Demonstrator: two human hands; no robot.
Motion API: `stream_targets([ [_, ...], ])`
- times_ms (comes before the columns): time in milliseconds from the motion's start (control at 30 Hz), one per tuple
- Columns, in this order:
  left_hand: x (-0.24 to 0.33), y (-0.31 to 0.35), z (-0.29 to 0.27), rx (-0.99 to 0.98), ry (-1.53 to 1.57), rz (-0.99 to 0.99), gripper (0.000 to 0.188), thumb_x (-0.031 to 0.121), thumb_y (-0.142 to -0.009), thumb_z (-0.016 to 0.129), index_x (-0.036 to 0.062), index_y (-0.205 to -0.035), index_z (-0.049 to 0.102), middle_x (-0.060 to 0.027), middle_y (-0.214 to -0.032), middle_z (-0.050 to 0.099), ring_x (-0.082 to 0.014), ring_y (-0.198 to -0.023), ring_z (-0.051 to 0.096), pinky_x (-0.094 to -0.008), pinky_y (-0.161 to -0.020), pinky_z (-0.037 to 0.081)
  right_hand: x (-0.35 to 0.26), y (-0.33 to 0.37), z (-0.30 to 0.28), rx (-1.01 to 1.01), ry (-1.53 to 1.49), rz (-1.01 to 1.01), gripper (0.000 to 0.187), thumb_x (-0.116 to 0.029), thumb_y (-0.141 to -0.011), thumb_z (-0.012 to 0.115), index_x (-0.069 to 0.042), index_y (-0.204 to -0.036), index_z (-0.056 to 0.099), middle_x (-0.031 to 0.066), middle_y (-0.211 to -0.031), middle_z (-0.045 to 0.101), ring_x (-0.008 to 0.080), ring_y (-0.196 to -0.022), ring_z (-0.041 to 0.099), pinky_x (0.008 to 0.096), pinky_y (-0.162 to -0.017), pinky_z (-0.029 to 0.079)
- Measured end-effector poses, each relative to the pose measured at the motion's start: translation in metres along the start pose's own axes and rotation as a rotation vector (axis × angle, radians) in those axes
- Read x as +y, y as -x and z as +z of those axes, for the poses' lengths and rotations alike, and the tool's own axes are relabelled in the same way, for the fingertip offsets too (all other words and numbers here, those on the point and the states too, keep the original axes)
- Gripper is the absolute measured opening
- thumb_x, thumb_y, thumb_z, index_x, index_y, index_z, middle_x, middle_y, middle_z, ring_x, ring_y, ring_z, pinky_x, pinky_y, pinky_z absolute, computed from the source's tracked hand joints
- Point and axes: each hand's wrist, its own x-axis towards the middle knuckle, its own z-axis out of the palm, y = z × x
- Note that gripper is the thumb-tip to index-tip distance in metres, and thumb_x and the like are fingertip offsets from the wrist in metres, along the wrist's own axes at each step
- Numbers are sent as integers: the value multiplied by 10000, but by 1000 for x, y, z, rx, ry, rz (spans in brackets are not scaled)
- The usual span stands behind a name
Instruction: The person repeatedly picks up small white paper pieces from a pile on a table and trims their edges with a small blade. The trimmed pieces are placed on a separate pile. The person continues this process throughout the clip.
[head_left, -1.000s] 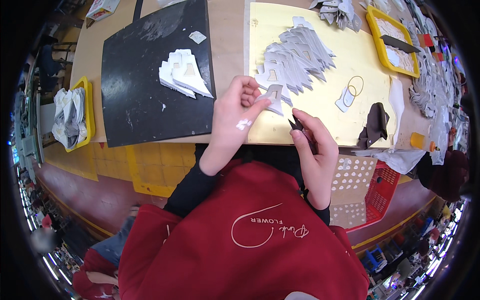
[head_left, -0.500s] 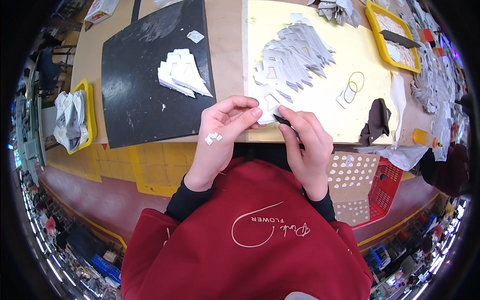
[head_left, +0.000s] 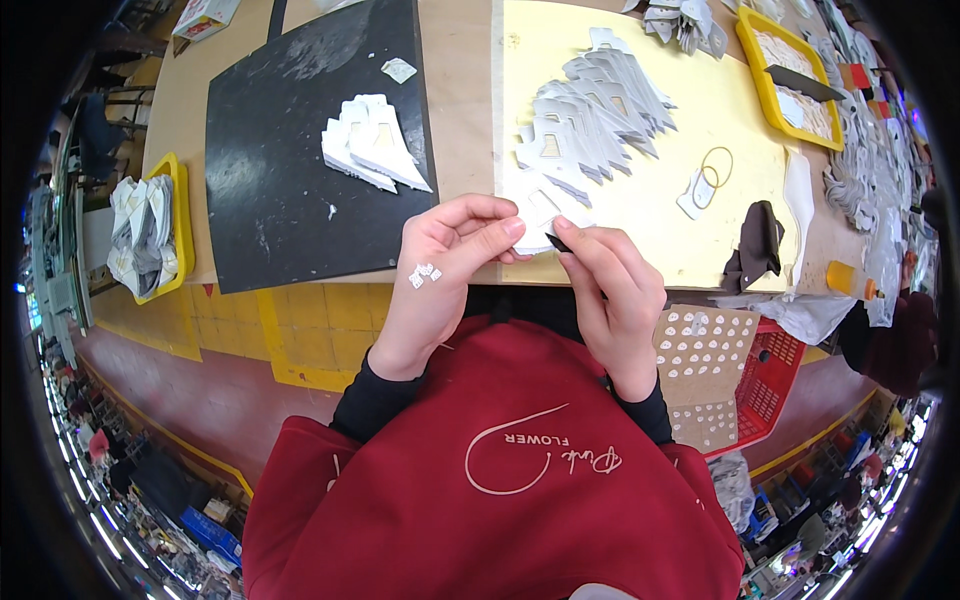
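Observation:
My left hand (head_left: 440, 245) pinches the edge of a white flat piece (head_left: 541, 207) with a cut-out window, between thumb and fingers. On the back of that hand, near the thumb, sit several tiny white squares (head_left: 425, 274). Closed round a slim black pointed tool (head_left: 557, 243), my right hand (head_left: 615, 275) rests at the piece's right edge; most of the tool is hidden by the fingers, so its kind cannot be told. Just beyond lies a fanned row of similar white-grey pieces (head_left: 590, 115). A smaller white stack (head_left: 372, 143) lies on a black mat (head_left: 270, 190) to the left.
Yellow trays hold stacked pieces at left (head_left: 183, 225) and pale strips at far right (head_left: 838, 135). Rubber bands (head_left: 717, 166), a dark cloth (head_left: 757, 245) and an amber bottle (head_left: 850, 281) lie rightward. Below the table edge stands a red crate (head_left: 768, 385) beside dotted cardboard (head_left: 705, 345).
The table and its things sit slightly further right in view. My hands keep almost the same place, and the black tool's tip has shifted slightly at the piece's edge.

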Motion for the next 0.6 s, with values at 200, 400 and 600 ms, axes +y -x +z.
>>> stream_targets([
  [200, 4, 2, 4, -10, -54, 26, 162, 30, -880, 669, -70, -1005, 645, -77, -863, 678, -99, -765, 628, -223, -720, 497, -2, 0, 0, 4, 23, 9, 299, 91, -799, 665, 12, -1085, 691, 130, -869, 659, 201, -712, 637, 266, -607, 492],
  [400, 5, 3, 4, -16, -53, 23, 165, 27, -883, 667, -72, -1013, 644, -78, -872, 677, -100, -769, 629, -220, -719, 506, 5, 3, 0, 24, 93, -94, 387, 68, -703, 693, -70, -1063, 722, 77, -784, 614, 193, -632, 605, 297, -539, 478],
  [600, 0, 1, 1, 2, -92, 15, 170, 20, -881, 665, -74, -1021, 640, -75, -887, 675, -96, -766, 626, -217, -719, 512, 2, -1, -3, -38, -4, 23, 330, 74, -736, 669, -56, -1035, 719, 96, -764, 628, 212, -646, 626, 296, -555, 488],
])
